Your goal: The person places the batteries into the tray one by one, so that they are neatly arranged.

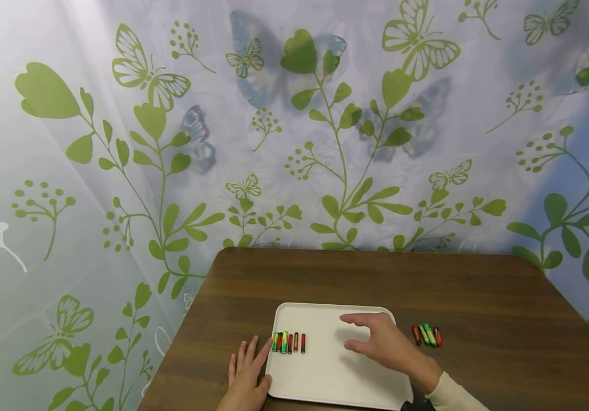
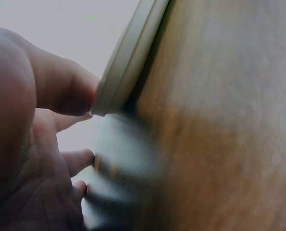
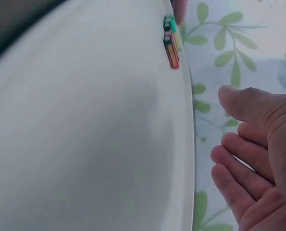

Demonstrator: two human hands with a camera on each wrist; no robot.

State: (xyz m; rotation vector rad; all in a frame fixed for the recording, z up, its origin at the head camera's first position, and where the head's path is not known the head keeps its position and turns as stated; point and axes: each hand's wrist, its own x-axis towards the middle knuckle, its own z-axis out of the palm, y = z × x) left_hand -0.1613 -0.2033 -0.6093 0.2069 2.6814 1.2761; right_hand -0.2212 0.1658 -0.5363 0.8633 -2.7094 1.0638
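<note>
A white tray (image 1: pixel 320 374) lies on the brown table, with a row of several small red, green and black batteries (image 1: pixel 290 343) standing side by side near its left edge. My left hand (image 1: pixel 245 378) rests beside that edge, fingers spread; in the left wrist view its thumb (image 2: pixel 68 89) touches the tray's rim (image 2: pixel 126 62). Over the right half of the tray hovers my right hand (image 1: pixel 384 342), thumb and fingers apart and nothing between them. The right wrist view shows the same loosely bent fingers (image 3: pixel 241 185) holding nothing.
Several more batteries (image 1: pixel 427 335) lie on the table (image 1: pixel 500 348) to the right of the tray, near the right forearm. Behind the table's far edge hangs a curtain (image 1: pixel 294 142) printed with green leaves and butterflies.
</note>
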